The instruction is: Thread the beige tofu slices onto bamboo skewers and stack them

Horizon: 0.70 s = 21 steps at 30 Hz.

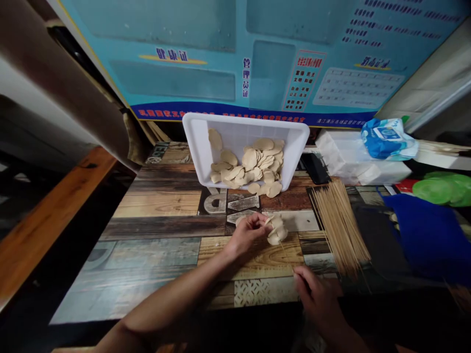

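My left hand [250, 233] is closed on a small cluster of pale, thin oval slices [276, 230] just above the table. A thin wooden skewer [283, 246] sticks out of the cluster toward my right hand [316, 294]. Thumb and forefinger of that hand are pinched at the skewer's lower end, near the table's front edge. Behind both hands, a white plastic tray [191, 142] stands tilted up toward me and holds many more loose slices [253, 164]. A few of them lie at its lower rim. One slice is partly hidden behind my left hand.
A bundle of bare skewers [342, 228] lies to the right on the patchwork-patterned table [147, 260]. Beyond it are a dark phone [315, 168], a white tissue pack [346, 152], a blue-and-white packet [388, 137], green plastic [443, 189] and blue cloth [427, 235]. A blue notice board [206, 83] stands behind.
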Available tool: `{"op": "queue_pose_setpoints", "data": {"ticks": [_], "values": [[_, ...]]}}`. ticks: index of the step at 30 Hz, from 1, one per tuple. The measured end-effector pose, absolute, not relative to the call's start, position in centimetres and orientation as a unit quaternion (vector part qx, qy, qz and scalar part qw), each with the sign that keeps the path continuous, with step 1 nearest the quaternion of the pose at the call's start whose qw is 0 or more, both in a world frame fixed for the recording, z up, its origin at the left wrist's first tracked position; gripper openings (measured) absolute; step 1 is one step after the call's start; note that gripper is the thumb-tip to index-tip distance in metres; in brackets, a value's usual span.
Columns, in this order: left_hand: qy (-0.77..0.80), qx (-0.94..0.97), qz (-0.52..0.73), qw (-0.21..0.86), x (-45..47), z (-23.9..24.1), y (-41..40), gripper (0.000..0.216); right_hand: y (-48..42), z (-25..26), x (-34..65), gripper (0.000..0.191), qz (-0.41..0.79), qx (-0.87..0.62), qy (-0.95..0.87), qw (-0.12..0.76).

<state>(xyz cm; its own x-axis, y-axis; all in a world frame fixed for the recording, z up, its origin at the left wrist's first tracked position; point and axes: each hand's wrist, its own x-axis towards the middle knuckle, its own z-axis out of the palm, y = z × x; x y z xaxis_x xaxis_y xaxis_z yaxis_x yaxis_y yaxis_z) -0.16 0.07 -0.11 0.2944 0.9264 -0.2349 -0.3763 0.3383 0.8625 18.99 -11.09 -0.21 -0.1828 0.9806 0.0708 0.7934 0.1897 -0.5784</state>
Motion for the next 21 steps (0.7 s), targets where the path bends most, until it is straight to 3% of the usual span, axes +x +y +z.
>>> {"op": "queue_pose_setpoints", "data": {"ticks": [7,9,12,14,21], "values": [[0.383,0.458,0.405,0.692,-1.0,-0.4,0.9,0.03,-11.0,0.3,19.5,0.026,0.214,-0.601,-0.736,0.227],[0.437,0.548,0.41,0.584,-2.1,-0.6,2.9,0.029,-10.9,0.5,19.8,0.026,0.194,-0.6,-0.739,0.238],[0.532,0.686,0.386,0.313,-3.6,-0.9,6.7,0.018,-10.9,0.7,20.0,0.025,0.176,-0.598,-0.743,0.242],[0.545,0.738,0.348,0.193,-3.8,-1.2,9.0,0.023,-11.0,0.7,20.1,0.025,0.176,-0.598,-0.745,0.239],[0.496,0.808,0.293,0.127,0.5,-1.4,10.9,0.024,-11.3,0.8,20.3,0.029,0.179,-0.592,-0.753,0.224]]}}
